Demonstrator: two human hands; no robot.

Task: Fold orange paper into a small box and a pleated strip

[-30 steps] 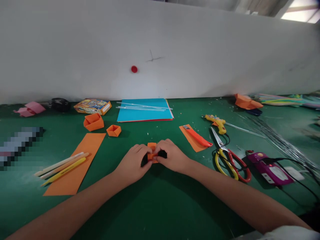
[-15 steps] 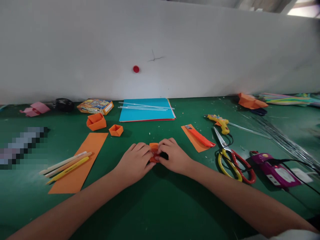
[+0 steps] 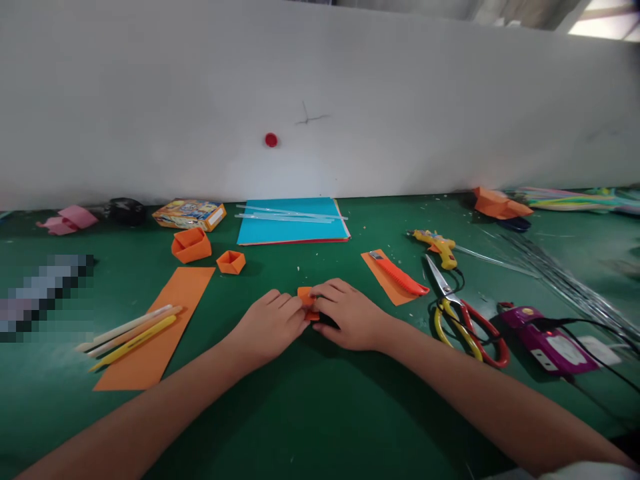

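Note:
A small piece of orange paper (image 3: 305,293) is held between my two hands at the middle of the table; my fingers cover most of it. My left hand (image 3: 273,328) pinches its left side. My right hand (image 3: 349,317) has its fingers curled over the right side, with the thumb lower down. Beyond my left hand sit a small folded orange paper box (image 3: 231,263) and a larger one (image 3: 191,246). An orange paper strip (image 3: 180,320) lies to the left, with several pens and sticks (image 3: 135,339) across it.
On the right lie an orange cutter knife (image 3: 400,275) on orange paper, scissors (image 3: 455,310), a yellow glue gun (image 3: 437,247) and a purple power strip (image 3: 550,340) with cords. Blue paper sheets (image 3: 280,230) and a patterned box (image 3: 190,213) lie near the white wall.
My right hand's fingers have shifted left and over the orange paper, and its thumb has moved down. Both hands stay at the same spot. The view has shifted slightly.

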